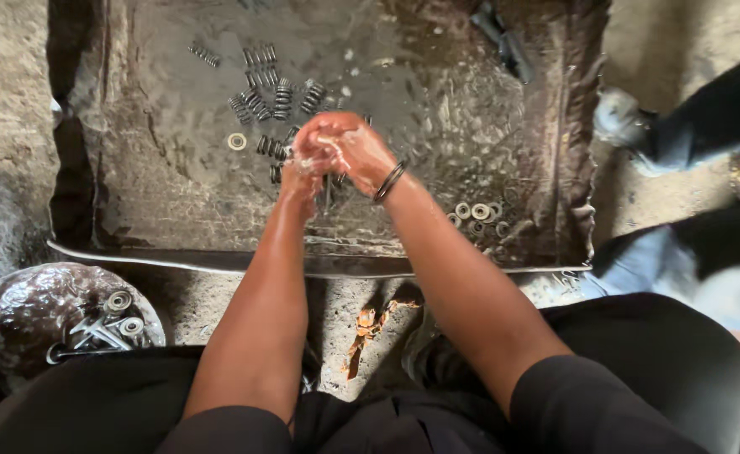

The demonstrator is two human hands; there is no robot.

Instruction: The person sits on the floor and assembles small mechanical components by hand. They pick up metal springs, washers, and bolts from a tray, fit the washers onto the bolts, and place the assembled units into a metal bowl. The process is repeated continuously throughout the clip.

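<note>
- Roughly a dozen small dark steel coil springs [262, 99] lie scattered at the upper centre of the wet, dented metal tray [160, 202].
- One pale flat washer ring [236, 141] lies left of the hands; several more grey ring washers [476, 214] cluster at the tray's lower right.
- The left hand [307, 160] and right hand [355, 150], wet and reddish, are clasped together mid-frame over the tray; anything held is hidden.

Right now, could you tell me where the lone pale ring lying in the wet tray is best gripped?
Pinch the pale ring across its rim from straight above: it lies flat on the tray, apart from the coil springs, with bare space to its left.
</note>
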